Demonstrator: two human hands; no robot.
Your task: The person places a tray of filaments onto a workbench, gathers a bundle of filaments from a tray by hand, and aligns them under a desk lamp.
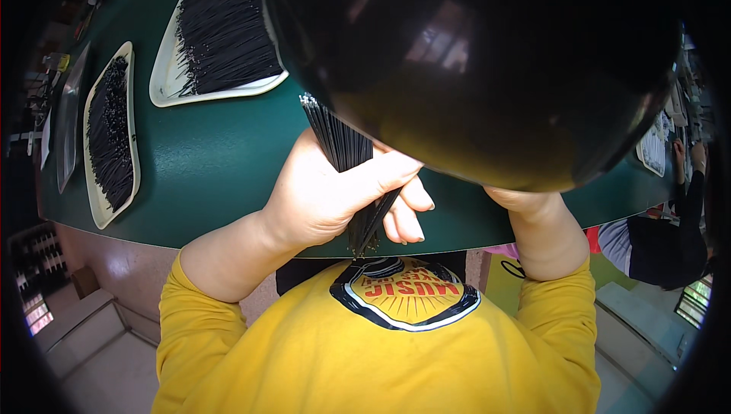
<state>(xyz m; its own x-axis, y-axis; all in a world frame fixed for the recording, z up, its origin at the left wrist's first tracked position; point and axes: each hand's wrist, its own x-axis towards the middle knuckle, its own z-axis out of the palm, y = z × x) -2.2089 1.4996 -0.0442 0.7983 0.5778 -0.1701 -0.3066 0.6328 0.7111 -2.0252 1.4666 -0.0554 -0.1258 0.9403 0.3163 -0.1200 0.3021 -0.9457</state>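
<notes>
My left hand (327,193) is closed round a bundle of thin black wires (343,140), with pale tips at the upper end. The bundle slants down through the grip, and its lower ends fan out near the table's front edge. A large, glossy black dome-shaped thing (472,94) blocks the upper middle and right of the view. Beneath its lower rim, only the wrist side of my right hand (524,199) shows; the fingers and anything in them are hidden.
On the green table (205,155) at the left stand two cream trays, a larger one (161,83) and a narrower one (131,132), both heaped with black wires. A clear tray (72,125) lies at far left. At far right another person (670,239) works beside a white tray (653,148).
</notes>
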